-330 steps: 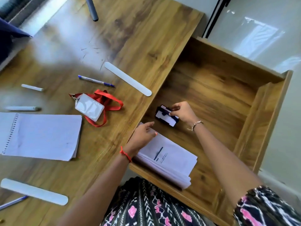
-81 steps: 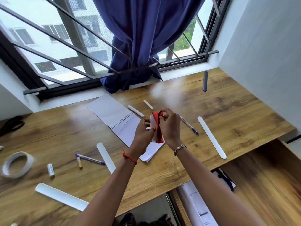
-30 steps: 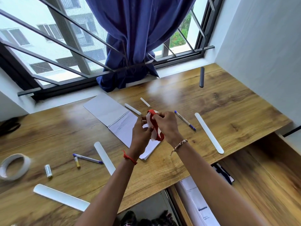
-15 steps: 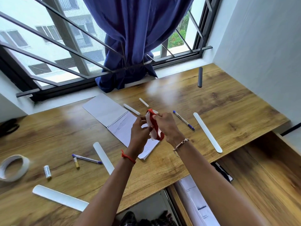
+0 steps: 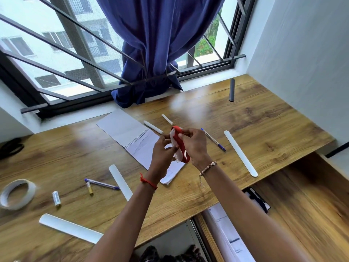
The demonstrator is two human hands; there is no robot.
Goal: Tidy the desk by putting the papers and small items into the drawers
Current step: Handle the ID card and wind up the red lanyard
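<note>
Fingertips [image 5: 187, 132] around the red lanyard [image 5: 185, 156]

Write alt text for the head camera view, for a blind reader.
The left hand and right hand hold an ID badge wound in its red lanyard above a wooden desk by a window. A spiral notepad, pens, white strips and a tape roll lie on the desk; the open drawer holds papers.

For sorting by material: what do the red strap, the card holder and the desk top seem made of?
Red strap: likely woven fabric, matte; it bends in a soft loop.
Card holder: probably clear flexible plastic, pale and slightly glossy.
Desk top: wood grain, smooth with window glare; solid wood or laminate, cannot tell.
</note>
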